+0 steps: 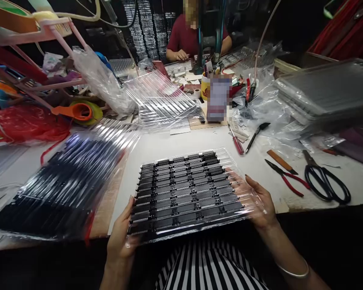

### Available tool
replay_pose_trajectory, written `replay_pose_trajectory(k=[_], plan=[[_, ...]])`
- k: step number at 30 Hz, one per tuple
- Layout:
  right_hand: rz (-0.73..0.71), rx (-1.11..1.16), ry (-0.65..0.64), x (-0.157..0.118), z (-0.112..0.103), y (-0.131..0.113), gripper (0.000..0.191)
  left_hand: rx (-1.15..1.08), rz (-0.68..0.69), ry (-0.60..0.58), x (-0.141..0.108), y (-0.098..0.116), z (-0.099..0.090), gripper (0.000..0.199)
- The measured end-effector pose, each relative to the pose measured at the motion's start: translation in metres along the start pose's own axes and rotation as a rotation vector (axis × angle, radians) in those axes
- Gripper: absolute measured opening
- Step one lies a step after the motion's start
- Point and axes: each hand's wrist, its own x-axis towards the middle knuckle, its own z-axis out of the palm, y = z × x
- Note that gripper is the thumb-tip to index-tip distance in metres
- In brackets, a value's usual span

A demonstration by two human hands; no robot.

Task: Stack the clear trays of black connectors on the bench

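Between my two hands is a clear plastic tray (251, 197) filled with rows of black pin connectors (184, 187). My left hand (124, 229) grips its left edge, thumb on top and fingers underneath. At the right end, my right hand (261, 201) is closed on the edge, and some of its fingers show through the plastic. The tray is held just above the table's front edge, tilted slightly toward me. Left of it lies a stack of clear trays (63, 181) with dark parts in them, partly under a shiny plastic film.
To the right lie red-handled pliers (290, 177), black scissors (326, 181), a screwdriver (237, 143) and a black pen-like tool (257, 135). Clear ribbed trays (166, 100) and a propped phone (218, 98) stand behind. A person (184, 40) sits across the table. Stacked trays (329, 88) rise at right.
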Motion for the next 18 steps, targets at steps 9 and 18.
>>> replay_pose_trajectory(k=[9,18], plan=[[-0.005,0.030,0.173,0.000,0.003,0.000,0.051,-0.038,0.154,0.106,0.007,-0.005,-0.003,0.036],[0.027,-0.057,0.240,-0.005,-0.014,0.000,0.053,-0.037,0.007,-0.137,0.005,-0.003,-0.003,0.025]])
